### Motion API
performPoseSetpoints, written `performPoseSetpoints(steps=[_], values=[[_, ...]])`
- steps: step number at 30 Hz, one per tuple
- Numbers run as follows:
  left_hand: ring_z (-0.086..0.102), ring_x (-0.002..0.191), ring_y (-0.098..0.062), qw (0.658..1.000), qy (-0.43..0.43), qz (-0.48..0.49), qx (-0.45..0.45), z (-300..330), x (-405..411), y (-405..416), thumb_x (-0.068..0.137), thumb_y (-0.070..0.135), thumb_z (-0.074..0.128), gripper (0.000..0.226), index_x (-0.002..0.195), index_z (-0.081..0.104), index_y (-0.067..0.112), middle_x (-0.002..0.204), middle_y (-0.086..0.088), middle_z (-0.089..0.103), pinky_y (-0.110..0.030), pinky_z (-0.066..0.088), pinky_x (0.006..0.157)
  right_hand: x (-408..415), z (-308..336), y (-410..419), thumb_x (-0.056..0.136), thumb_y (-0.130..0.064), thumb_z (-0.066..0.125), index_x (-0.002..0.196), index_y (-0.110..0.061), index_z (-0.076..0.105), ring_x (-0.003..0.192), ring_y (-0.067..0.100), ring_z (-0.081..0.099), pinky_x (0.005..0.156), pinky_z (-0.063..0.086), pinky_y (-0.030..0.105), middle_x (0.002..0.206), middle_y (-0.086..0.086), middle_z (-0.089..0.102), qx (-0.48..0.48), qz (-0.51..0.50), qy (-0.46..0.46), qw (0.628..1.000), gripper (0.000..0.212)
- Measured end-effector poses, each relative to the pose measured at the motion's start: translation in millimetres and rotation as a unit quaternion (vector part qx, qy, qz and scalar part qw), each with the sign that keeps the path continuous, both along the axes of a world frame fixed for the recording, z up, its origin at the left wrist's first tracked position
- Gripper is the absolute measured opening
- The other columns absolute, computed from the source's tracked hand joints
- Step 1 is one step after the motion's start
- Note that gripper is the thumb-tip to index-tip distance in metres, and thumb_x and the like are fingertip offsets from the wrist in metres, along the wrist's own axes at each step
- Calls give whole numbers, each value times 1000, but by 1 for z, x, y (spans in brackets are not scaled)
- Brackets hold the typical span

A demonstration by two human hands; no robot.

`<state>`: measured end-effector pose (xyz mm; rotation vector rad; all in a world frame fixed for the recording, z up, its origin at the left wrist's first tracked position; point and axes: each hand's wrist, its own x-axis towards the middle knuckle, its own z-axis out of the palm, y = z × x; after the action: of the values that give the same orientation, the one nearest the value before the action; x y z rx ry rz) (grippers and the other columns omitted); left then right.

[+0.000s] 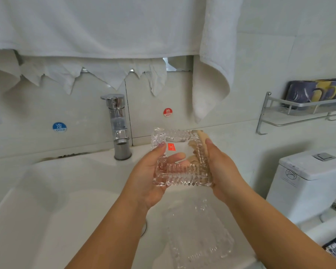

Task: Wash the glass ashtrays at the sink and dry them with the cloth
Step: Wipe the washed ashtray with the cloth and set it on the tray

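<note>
Glass, thick and ribbed, lies nearest: a second ashtray (199, 235) rests on the near right part of the sink (47, 200), below the raised arms. Just beyond it, both hands hold up another ashtray (179, 160) over the basin, tilted so its hollow faces the camera, with a small orange sticker (171, 147) showing through the base. The left hand (149, 175) grips the left edge, thumb on the front and fingers curled behind, seen through the glass. The right hand (221, 171) clasps the right edge, thumb on the rim.

Judging by its thick walls, the piece is likely heavy for its size, rigid, and prone to chipping on the hard basin. Once wet it will probably be slippery, so the ridged outer edges, taken from opposite sides as now, seem the safest hold.

Farther back stands the tap (119, 127), with no water visibly running. White towels (211, 74) hang on the far wall above it; which cloth is meant for drying I cannot tell.
</note>
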<state>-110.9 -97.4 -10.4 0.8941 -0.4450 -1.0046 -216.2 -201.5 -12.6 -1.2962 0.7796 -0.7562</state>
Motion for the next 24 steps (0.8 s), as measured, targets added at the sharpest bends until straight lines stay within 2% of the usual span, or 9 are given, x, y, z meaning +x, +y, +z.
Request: performPoseSetpoints(steps=[3,5,7,10,13,16,18,21,24], values=[[71,63,-25,1000,-12,1,-7,0,3,1,92,32,57,17,94,57,15,79,-14,74,-33,57,64,-2,-1,2,97,-54,40,89,-17,73,77,24,69,65,52,33,85,5,74,7,-5,-7,1000,50],[71,64,-26,999,-30,3,-14,0,6,1,92,37,54,23,99,58,15,81,-15,74,-36,56,68,-2,-4,3,100,-45,34,105,-13,63,86,20,66,75,51,34,100,4,70,-78,-69,37,994,43],[71,65,-25,999,-44,0,-13,-1,8,0,93,43,50,32,105,60,15,81,-14,74,-34,57,64,-5,-5,12,102,-37,31,129,-20,44,100,13,59,82,46,30,114,-6,60,-209,-85,52,973,34],[71,80,-28,998,-57,-11,1,-2,12,-1,94,46,45,47,118,64,10,98,-17,73,-36,58,68,-6,-16,21,101,-39,31,150,-28,23,129,7,38,104,31,24,145,-8,38,-362,-17,90,928,51],[68,98,-33,997,-74,6,14,-2,16,-1,93,42,49,48,120,66,7,112,-18,69,-42,54,84,-9,-20,25,97,-48,21,153,-30,17,137,7,24,105,18,14,151,-6,23,-465,7,140,874,58],[67,91,-27,994,-107,15,23,-3,13,-1,83,43,60,39,103,75,13,109,-17,69,-35,49,78,-8,-17,39,91,-49,11,154,-28,10,147,12,-1,120,6,31,161,-2,8,-585,36,195,786,67],[63,99,-27,993,-116,5,30,-3,8,0,76,43,71,37,99,75,15,115,-21,67,-37,43,85,-5,-15,47,91,-48,7,154,-26,3,146,7,-15,121,-3,34,162,-4,-2,-613,65,220,756,67],[61,106,-33,992,-121,10,20,-3,8,0,79,44,68,39,103,73,14,121,-22,64,-42,42,87,2,-6,39,92,-48,6,155,-25,4,147,8,-10,121,1,35,162,-5,1,-624,86,229,742,67],[68,89,-31,989,-141,32,23,-1,8,-1,92,40,55,36,102,73,10,102,-18,71,-40,47,78,10,6,16,89,-49,7,154,-24,18,145,14,14,119,12,35,158,1,22,-608,82,220,759,70]])
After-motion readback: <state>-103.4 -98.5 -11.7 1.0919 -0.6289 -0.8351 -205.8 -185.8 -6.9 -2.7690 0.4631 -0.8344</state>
